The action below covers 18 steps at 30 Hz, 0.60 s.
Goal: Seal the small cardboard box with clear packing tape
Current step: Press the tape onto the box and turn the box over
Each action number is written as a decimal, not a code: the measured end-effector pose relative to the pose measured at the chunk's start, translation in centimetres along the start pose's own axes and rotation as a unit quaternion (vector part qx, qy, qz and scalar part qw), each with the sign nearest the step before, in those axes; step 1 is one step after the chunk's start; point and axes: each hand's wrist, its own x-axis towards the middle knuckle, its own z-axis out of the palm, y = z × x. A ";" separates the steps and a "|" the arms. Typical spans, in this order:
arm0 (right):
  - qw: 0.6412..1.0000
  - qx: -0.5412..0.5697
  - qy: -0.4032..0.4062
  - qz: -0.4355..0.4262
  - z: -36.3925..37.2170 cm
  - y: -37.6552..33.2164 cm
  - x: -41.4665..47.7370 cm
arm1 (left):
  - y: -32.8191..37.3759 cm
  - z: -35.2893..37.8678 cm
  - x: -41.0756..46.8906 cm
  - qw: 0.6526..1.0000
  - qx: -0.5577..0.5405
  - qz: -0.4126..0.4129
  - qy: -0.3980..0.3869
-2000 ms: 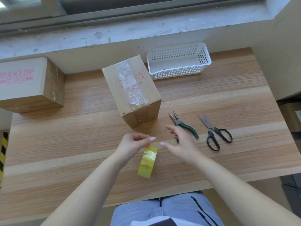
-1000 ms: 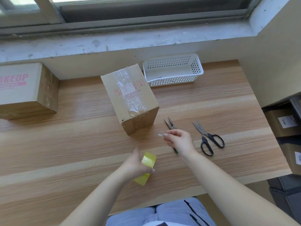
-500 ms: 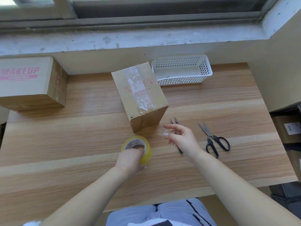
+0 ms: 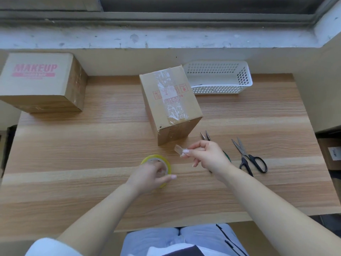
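Our wooden table [image 4: 73,154] by the window [image 4: 184,8]

We see daylight on a scuffed grey sill [image 4: 166,37] above a beige wall [image 4: 114,61].

The light wood-grain counter [image 4: 92,145] carries a small brown cardboard box [image 4: 170,106] at centre. At ten o'clock lies a larger "MAKEUP" carton [image 4: 42,82], at one o'clock a white perforated plastic basket [image 4: 221,78]. Black-handled scissors [image 4: 249,157] and green-handled pliers [image 4: 206,136] lie at three o'clock, a yellowish tape roll [image 4: 147,159] at six.
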 end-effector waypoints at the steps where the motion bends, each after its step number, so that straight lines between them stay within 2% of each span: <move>1: 1.000 -0.011 -0.006 -0.007 0.1 -0.2 0.0 | 0.8 -0.8 -0.1 0.994 -0.081 -0.016 0.066; 2: 1.000 -0.017 -0.013 -0.016 0.2 -0.6 0.0 | 1.6 -1.5 0.0 0.975 -0.184 -0.038 0.122; 3: 0.999 -0.018 -0.019 -0.026 0.3 -0.9 -0.1 | 2.5 -2.3 0.1 0.935 -0.308 -0.071 0.159; 4: 0.999 -0.013 -0.024 -0.037 0.4 -1.3 -0.2 | 3.3 -3.1 0.2 0.881 -0.431 -0.107 0.166; 5: 0.998 -0.005 -0.030 -0.048 0.6 -1.7 -0.4 | 4.1 -3.9 0.2 0.827 -0.524 -0.136 0.151; 6: 0.998 0.000 -0.037 -0.056 0.8 -2.0 -0.6 | 4.6 -4.6 0.2 0.788 -0.582 -0.155 0.127; 7: 0.997 -0.002 -0.044 -0.062 1.0 -2.3 -0.7 | 4.9 -4.9 0.1 0.773 -0.604 -0.163 0.105; 9: 0.995 -0.020 -0.061 -0.074 1.3 -2.8 -1.0 | 5.1 -5.1 -0.3 0.780 -0.600 -0.149 0.100; 14: 0.991 -0.040 -0.066 -0.109 1.7 -3.4 -0.9 | 4.8 -5.7 -1.1 0.815 -0.548 -0.069 0.177; 18: 0.990 -0.047 -0.018 -0.132 1.5 -3.5 -0.6 | 4.5 -6.9 -1.3 0.810 -0.531 -0.064 0.241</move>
